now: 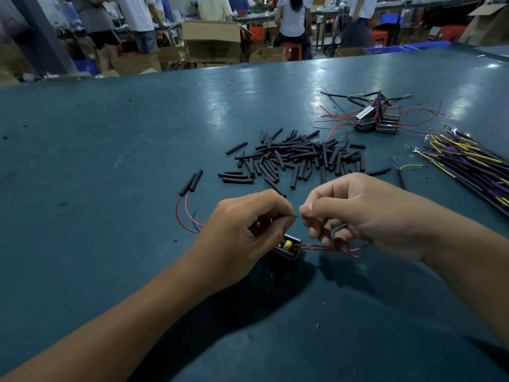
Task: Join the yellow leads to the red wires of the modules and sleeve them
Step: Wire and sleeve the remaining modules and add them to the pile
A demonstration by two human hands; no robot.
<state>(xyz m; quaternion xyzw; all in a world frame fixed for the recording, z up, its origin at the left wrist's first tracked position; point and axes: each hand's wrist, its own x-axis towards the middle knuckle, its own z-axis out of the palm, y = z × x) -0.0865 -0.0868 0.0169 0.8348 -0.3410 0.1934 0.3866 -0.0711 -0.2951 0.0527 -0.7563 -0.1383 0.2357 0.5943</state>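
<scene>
Both hands work close together over the near middle of the desk (110, 161). The left hand (242, 230) pinches a thin wire end between thumb and forefinger; the right hand (358, 216) pinches the facing end, the fingertips almost touching. Which wires meet there cannot be told (the strand is too fine). A small black module (286, 248) sits just beneath the left hand, its red wires (325, 247) running rightward under the right hand.

Progress, as judged: the join on this unit appears to be in hand, with sleeving not yet done. Two sleeves (191, 182) with red wires attached lie just left of the hands. Much remains: a heap of loose black sleeves (297, 155) lies beyond the hands, a cluster of modules (377, 119) waits at the far right, and a bundle of yellow leads (468, 158) rests at the right edge.

The desk surface is dark teal, scuffed and glossy under overhead light. Behind it, a workshop with cardboard boxes (212, 40), red stools and several people standing or seated.
</scene>
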